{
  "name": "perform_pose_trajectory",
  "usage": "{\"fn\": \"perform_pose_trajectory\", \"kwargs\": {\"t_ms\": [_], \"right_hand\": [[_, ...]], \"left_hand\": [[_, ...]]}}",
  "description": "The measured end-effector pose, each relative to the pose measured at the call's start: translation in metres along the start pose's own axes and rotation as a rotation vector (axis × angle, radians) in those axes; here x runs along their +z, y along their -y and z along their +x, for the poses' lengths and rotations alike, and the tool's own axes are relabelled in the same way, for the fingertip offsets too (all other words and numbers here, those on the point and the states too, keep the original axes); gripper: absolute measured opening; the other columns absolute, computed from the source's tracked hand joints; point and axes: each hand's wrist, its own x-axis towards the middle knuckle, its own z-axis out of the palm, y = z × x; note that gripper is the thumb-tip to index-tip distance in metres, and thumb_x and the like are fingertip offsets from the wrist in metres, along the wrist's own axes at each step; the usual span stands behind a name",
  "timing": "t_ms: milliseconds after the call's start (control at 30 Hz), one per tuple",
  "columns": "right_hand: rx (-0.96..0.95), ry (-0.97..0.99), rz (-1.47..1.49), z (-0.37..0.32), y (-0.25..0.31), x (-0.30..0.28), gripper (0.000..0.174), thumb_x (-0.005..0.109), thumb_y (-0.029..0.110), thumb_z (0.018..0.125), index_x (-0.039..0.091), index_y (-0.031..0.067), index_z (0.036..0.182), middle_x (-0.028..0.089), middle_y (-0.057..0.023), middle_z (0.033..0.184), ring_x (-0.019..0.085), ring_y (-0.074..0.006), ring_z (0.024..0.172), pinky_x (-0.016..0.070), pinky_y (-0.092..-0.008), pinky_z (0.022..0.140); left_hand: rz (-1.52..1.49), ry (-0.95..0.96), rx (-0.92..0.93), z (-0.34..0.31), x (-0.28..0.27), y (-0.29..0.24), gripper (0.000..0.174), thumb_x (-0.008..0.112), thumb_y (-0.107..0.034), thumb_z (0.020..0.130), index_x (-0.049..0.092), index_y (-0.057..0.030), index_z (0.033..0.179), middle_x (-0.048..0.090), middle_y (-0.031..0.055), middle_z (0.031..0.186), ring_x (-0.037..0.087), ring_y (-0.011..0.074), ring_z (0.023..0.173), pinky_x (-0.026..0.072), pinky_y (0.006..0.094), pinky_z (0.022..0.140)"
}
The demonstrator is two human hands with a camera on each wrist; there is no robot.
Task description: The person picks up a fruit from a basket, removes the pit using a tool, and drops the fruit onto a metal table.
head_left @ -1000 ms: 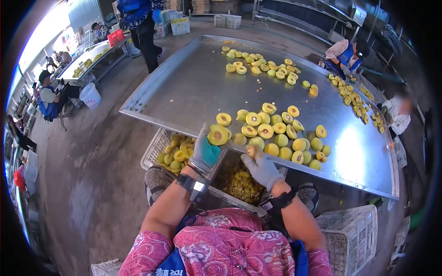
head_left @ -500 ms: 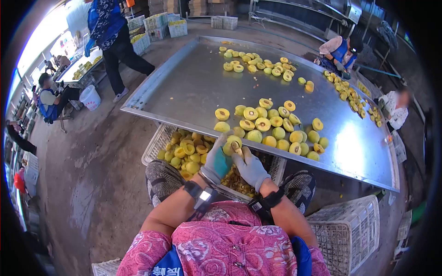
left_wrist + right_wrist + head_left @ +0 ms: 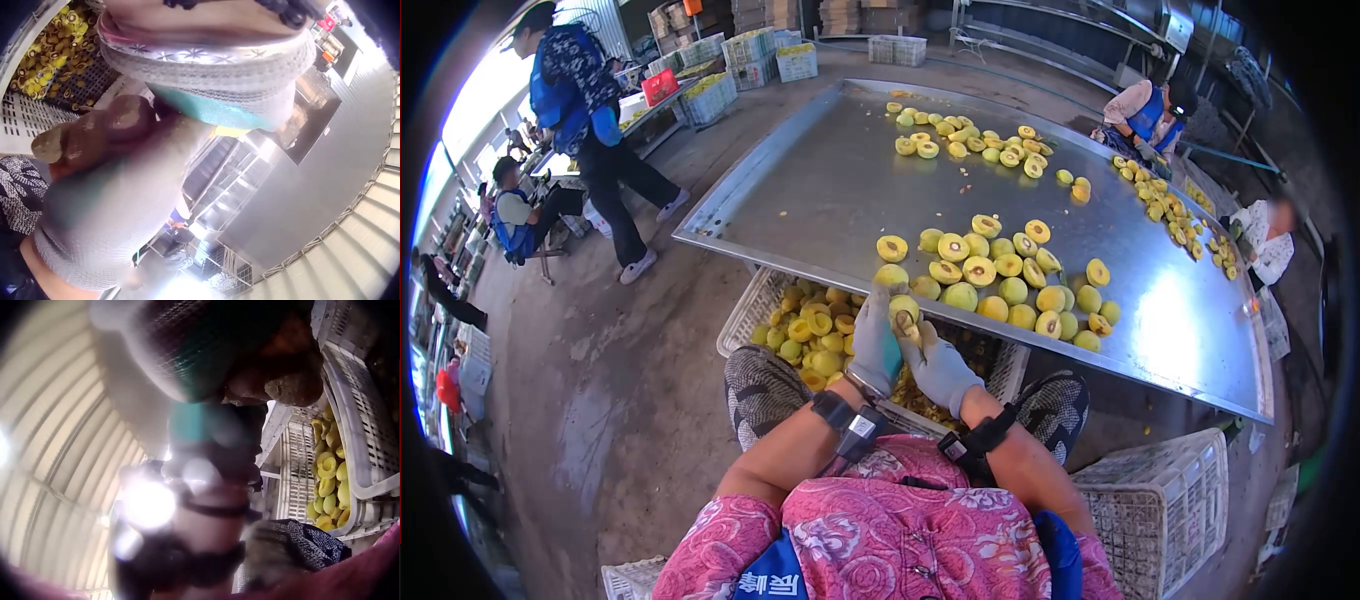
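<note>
In the head view the gloved left hand (image 3: 877,345) holds a yellow-green fruit half (image 3: 903,307) at the near table edge. The gloved right hand (image 3: 943,371) meets it from the right, fingers curled, with something brownish at its fingertips; whether it is a tool cannot be told. Below the hands, a crate of small yellow-brown pieces (image 3: 920,400) is partly hidden. In the left wrist view one hand shows brown, stained fingertips (image 3: 94,132). The right wrist view is blurred, with teal glove fabric near the lens. Fruit halves and whole fruits (image 3: 980,270) lie just beyond the hands.
A metal table (image 3: 800,200) stretches ahead, with more fruit (image 3: 970,135) at its far side. A white crate of fruit halves (image 3: 745,315) stands left of the knees, an upturned crate (image 3: 1165,510) on the right. People sit at right and left; one walks (image 3: 590,120).
The right hand has come from above the dark crate to the left hand, and the fruit half has drawn in between them. The walking person has moved left.
</note>
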Motion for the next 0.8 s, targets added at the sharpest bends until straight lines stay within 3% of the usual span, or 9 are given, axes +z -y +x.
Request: {"fn": "perform_pose_trajectory", "kwargs": {"t_ms": [133, 167, 267, 367, 433, 533, 633, 733, 800], "right_hand": [[0.013, 0.059, 0.137, -0.001, 0.0, 0.004, 0.047, 0.046, 0.037, 0.101, 0.048, -0.0034, 0.125, 0.063, -0.0327, 0.102, 0.06, -0.0485, 0.103, 0.0484, -0.0458, 0.084], [0.031, 0.075, 0.15, -0.003, 0.002, 0.003, 0.047, 0.046, 0.037, 0.101, 0.048, -0.0037, 0.125, 0.064, -0.0314, 0.102, 0.061, -0.0463, 0.102, 0.0485, -0.0445, 0.084], [0.091, 0.132, 0.205, -0.005, 0.006, -0.001, 0.048, 0.047, 0.037, 0.101, 0.049, -0.0042, 0.124, 0.066, -0.026, 0.1, 0.064, -0.0385, 0.096, 0.0488, -0.0408, 0.084], [0.111, 0.183, 0.31, -0.005, -0.002, 0.0, 0.046, 0.049, 0.038, 0.1, 0.051, -0.0026, 0.122, 0.065, -0.0164, 0.091, 0.064, -0.0273, 0.085, 0.0491, -0.036, 0.077], [0.047, 0.182, 0.411, -0.002, -0.012, 0.008, 0.043, 0.049, 0.038, 0.1, 0.052, -0.0002, 0.119, 0.062, -0.0086, 0.083, 0.061, -0.0184, 0.074, 0.0488, -0.0309, 0.068], [0.173, 0.325, 0.684, -0.006, -0.013, 0.007, 0.044, 0.047, 0.045, 0.099, 0.055, 0.0041, 0.112, 0.058, -0.0029, 0.071, 0.048, -0.0146, 0.045, 0.0414, -0.0295, 0.044], [0.371, 0.555, 1.02, -0.015, 0.002, -0.011, 0.042, 0.047, 0.05, 0.1, 0.053, 0.009, 0.103, 0.048, 0.004, 0.064, 0.033, -0.0087, 0.037, 0.0293, -0.0241, 0.035], [0.475, 0.752, 1.337, -0.015, -0.007, -0.008, 0.042, 0.046, 0.053, 0.1, 0.052, 0.0117, 0.1, 0.04, 0.0061, 0.062, 0.027, -0.0039, 0.038, 0.023, -0.0208, 0.033], [0.44, 0.848, 1.49, -0.014, -0.015, -0.001, 0.041, 0.045, 0.052, 0.1, 0.052, 0.0119, 0.102, 0.038, 0.0065, 0.062, 0.026, -0.0037, 0.038, 0.021, -0.0209, 0.033]], "left_hand": [[0.053, 0.007, -0.094, 0.013, -0.009, -0.004, 0.044, 0.046, -0.043, 0.103, 0.058, -0.001, 0.106, 0.064, 0.0102, 0.093, 0.063, 0.0179, 0.082, 0.0542, 0.0311, 0.074], [0.074, 0.017, -0.139, 0.014, -0.01, -0.006, 0.045, 0.045, -0.043, 0.103, 0.059, -0.0005, 0.104, 0.065, 0.0099, 0.09, 0.063, 0.018, 0.08, 0.0541, 0.0308, 0.073], [0.373, -0.075, -0.017, 0.007, 0.003, -0.01, 0.049, 0.045, -0.044, 0.103, 0.063, 0.0003, 0.096, 0.066, 0.0086, 0.084, 0.063, 0.0171, 0.075, 0.0532, 0.029, 0.069], [0.296, -0.016, -0.07, 0.008, -0.001, -0.008, 0.05, 0.045, -0.045, 0.103, 0.065, 0.0003, 0.093, 0.066, 0.0079, 0.085, 0.063, 0.0154, 0.072, 0.0525, 0.0268, 0.067], [0.317, 0.019, -0.081, 0.007, -0.002, -0.011, 0.048, 0.048, -0.043, 0.102, 0.067, -0.0001, 0.092, 0.067, 0.0062, 0.086, 0.062, 0.0126, 0.073, 0.052, 0.026, 0.067], [0.473, 0.024, -0.09, 0.002, -0.004, -0.015, 0.048, 0.049, -0.043, 0.102, 0.068, -0.0003, 0.092, 0.067, 0.0058, 0.085, 0.062, 0.0122, 0.072, 0.0516, 0.0252, 0.066], [0.515, 0.039, -0.142, -0.002, 0.0, -0.021, 0.05, 0.047, -0.045, 0.102, 0.068, -0.0002, 0.092, 0.068, 0.0077, 0.085, 0.063, 0.0145, 0.073, 0.0527, 0.0259, 0.067], [0.432, 0.147, -0.234, -0.005, 0.002, -0.027, 0.052, 0.047, -0.047, 0.101, 0.067, -0.0002, 0.092, 0.068, 0.0099, 0.086, 0.065, 0.0169, 0.076, 0.0549, 0.0279, 0.069], [0.367, 0.167, -0.291, -0.007, 0.004, -0.029, 0.052, 0.047, -0.048, 0.101, 0.066, 0.0001, 0.094, 0.068, 0.0109, 0.087, 0.066, 0.0182, 0.077, 0.0562, 0.0294, 0.071]]}}
